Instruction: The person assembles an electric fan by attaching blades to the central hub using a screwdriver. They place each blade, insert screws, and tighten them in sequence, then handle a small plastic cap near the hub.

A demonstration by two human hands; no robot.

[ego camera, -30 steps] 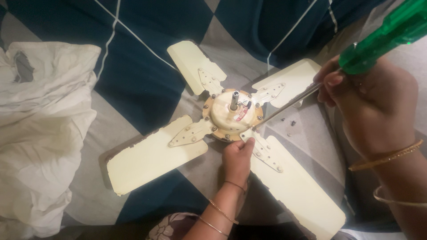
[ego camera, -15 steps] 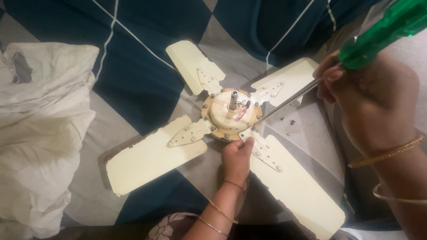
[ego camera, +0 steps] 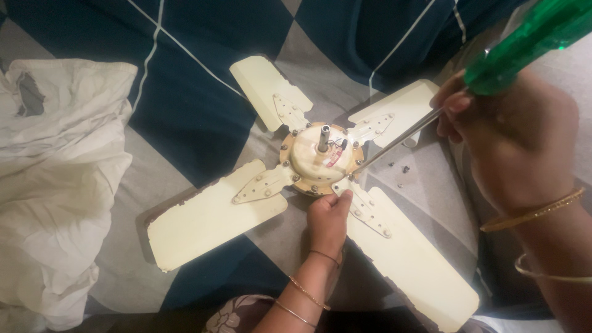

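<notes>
A cream four-bladed ceiling fan [ego camera: 320, 157] lies flat on a blue and grey checked sheet [ego camera: 191, 105], its motor hub and short shaft facing up. My left hand [ego camera: 328, 222] rests at the hub's near edge, thumb pressed on the metal bracket of the lower right blade [ego camera: 407, 259]. My right hand [ego camera: 518, 142] grips a screwdriver [ego camera: 530, 43] with a clear green handle. Its long metal shaft slants down to the left, and the tip meets the hub's right rim near the bracket screws.
Three small loose screws [ego camera: 399, 169] lie on the sheet right of the hub, under the screwdriver shaft. A crumpled white cloth [ego camera: 55, 172] fills the left side. Floral fabric [ego camera: 237, 314] shows at the bottom edge by my left forearm.
My right hand and the green handle have shifted slightly up and left. The screwdriver tip stays at the hub's rim, and my left hand and the fan have hardly moved.
</notes>
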